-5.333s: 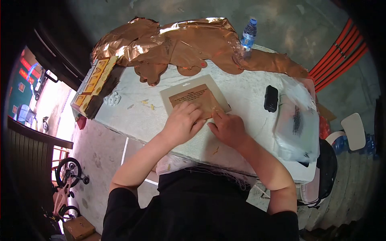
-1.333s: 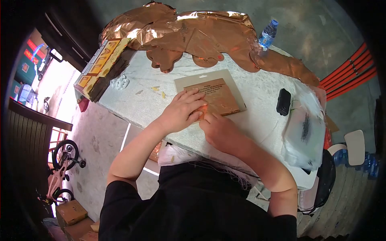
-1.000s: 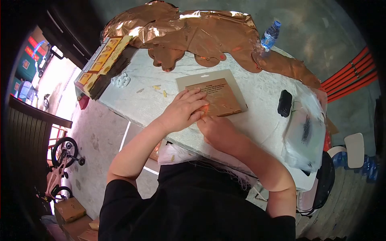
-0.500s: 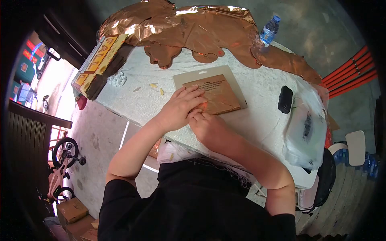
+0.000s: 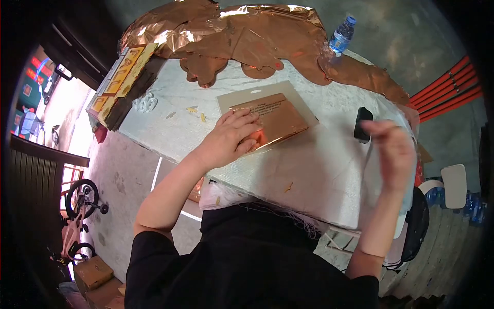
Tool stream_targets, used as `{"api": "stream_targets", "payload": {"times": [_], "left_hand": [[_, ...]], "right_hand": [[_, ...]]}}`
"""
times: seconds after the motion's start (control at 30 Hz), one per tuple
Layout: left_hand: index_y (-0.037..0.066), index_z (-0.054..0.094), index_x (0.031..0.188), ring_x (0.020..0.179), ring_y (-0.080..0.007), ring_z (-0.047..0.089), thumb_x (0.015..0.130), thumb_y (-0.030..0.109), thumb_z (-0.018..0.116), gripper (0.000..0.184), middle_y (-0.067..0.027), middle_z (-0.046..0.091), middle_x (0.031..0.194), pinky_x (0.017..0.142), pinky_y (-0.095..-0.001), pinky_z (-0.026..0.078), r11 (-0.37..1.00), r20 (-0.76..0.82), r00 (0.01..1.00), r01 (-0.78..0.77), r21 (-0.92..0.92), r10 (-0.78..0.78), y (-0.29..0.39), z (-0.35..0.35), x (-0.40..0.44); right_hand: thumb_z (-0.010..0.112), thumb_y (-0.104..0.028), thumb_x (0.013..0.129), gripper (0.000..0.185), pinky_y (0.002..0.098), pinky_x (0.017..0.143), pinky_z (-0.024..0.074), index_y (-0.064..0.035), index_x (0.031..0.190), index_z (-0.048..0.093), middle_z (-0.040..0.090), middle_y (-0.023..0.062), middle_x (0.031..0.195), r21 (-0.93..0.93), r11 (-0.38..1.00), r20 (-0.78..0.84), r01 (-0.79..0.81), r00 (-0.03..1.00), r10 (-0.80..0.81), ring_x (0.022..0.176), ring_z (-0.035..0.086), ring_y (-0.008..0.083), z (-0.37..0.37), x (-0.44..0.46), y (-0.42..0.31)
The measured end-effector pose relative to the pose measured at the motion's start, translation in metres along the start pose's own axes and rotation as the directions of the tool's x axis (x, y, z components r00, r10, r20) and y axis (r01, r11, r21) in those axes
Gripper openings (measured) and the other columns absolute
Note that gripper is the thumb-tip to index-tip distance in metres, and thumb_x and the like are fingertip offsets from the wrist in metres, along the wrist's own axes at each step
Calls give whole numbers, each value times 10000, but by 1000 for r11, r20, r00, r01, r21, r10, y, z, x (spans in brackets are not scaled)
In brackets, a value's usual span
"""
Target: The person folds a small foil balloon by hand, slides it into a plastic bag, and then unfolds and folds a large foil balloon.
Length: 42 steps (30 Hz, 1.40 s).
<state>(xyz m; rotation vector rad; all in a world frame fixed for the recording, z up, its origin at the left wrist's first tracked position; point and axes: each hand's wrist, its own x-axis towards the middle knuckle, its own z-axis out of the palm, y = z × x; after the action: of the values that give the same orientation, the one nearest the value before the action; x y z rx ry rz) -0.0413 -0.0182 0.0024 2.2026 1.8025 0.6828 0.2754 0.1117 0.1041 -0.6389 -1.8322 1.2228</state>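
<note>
A folded copper foil piece [image 5: 282, 119] with small printed text lies on a grey card [image 5: 298, 100] that has a hanger slot at its top. My left hand [image 5: 229, 138] rests on the foil's left part, fingers spread and pressing it flat. My right hand [image 5: 393, 152] is raised over the table's right side, blurred by motion, near a black case [image 5: 363, 123] and clear plastic bags [image 5: 383, 193]; its fingers are smeared, so what they hold, if anything, cannot be made out.
A large copper foil sheet [image 5: 262, 38] stretches along the far edge of the white table [image 5: 180, 129]. A water bottle [image 5: 342, 36] stands at the back right. On the left are a yellow patterned box [image 5: 123, 77], a white coil [image 5: 145, 103] and yellow scraps [image 5: 192, 109].
My right hand has left the foil's near edge beside my left hand and moved right, up towards the black case. My left hand stays on the foil.
</note>
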Motion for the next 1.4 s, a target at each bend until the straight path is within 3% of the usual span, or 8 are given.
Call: {"api": "stream_targets", "payload": {"times": [0.1, 0.17, 0.27, 0.4, 0.47, 0.67, 1.03, 1.4], "left_hand": [[90, 580, 1208, 1353, -309, 344, 860, 142, 604, 353, -128, 475, 1377, 1133, -450, 230, 1000, 1, 1000, -8, -9, 8, -2, 0, 0], [89, 598, 1182, 1348, -311, 354, 851, 134, 610, 334, -125, 497, 1357, 1128, -449, 242, 1000, -18, 1000, -21, -16, 20, -1, -1, 0], [80, 633, 1118, 1323, -311, 390, 829, 121, 625, 292, -118, 546, 1301, 1110, -447, 276, 996, -61, 996, -64, -59, 60, -6, -2, -3], [84, 655, 1029, 1240, -298, 467, 806, 176, 676, 243, -103, 614, 1178, 1076, -457, 312, 978, -148, 974, -187, -94, 172, -1, -10, -12], [78, 651, 1037, 1222, -296, 477, 788, 215, 698, 288, -102, 606, 1185, 1075, -453, 314, 981, -97, 981, -176, -81, 168, 15, -9, -23], [47, 626, 1105, 1202, -308, 504, 701, 329, 770, 513, -119, 539, 1295, 1055, -439, 359, 976, 72, 980, -191, 102, 185, 47, -20, -54], [17, 662, 908, 1075, -296, 574, 749, 16, 701, 164, -107, 620, 1125, 857, -370, 494, 991, -244, 962, -132, -28, 121, 44, -12, -74], [9, 622, 845, 887, -293, 615, 773, 9, 678, 92, -116, 641, 924, 748, -355, 505, 992, -379, 921, 46, -121, -89, 44, 0, -69]], "right_hand": [[551, -65, 905, 152, 356, 867, 476, -35, 785, 463, 530, 72, 834, 551, 808, -195, 208, 974, -118, 757, 566, 160, -56, -10, -20], [584, -60, 875, 161, 299, 688, 487, -57, 792, 447, 464, 34, 745, 740, 673, 94, -4, 991, -98, 658, 525, 132, -79, -20, -17], [603, -50, 837, 226, 279, 498, 373, -23, 691, 431, 458, 27, 704, -59, 994, 77, -95, 992, 100, 568, 471, 125, -43, -29, 7], [637, -122, 838, 253, 290, 503, 370, 1, 669, 496, 526, 62, 754, -273, 961, 332, -38, 934, 131, 563, 489, 157, -18, -37, 38], [645, -127, 812, 159, 341, 577, 441, -8, 758, 555, 573, 84, 816, -733, 680, 319, 25, 895, 311, 631, 562, 257, -1, -38, 36], [694, -83, 731, 272, 362, 632, 504, -86, 989, 608, 588, 74, 1019, -605, 771, 444, 199, 888, 119, 728, 606, 266, 26, -50, 49], [688, -83, 715, 357, 364, 699, 539, -123, 1064, 627, 584, 62, 1169, -523, 795, 516, 307, 856, 8, 844, 645, 278, 44, -45, 70], [641, -125, 830, 97, 301, 536, 470, -30, 842, 624, 624, 78, 747, -418, 903, 335, -101, 907, 256, 592, 589, 170, 60, -7, 88]]}}
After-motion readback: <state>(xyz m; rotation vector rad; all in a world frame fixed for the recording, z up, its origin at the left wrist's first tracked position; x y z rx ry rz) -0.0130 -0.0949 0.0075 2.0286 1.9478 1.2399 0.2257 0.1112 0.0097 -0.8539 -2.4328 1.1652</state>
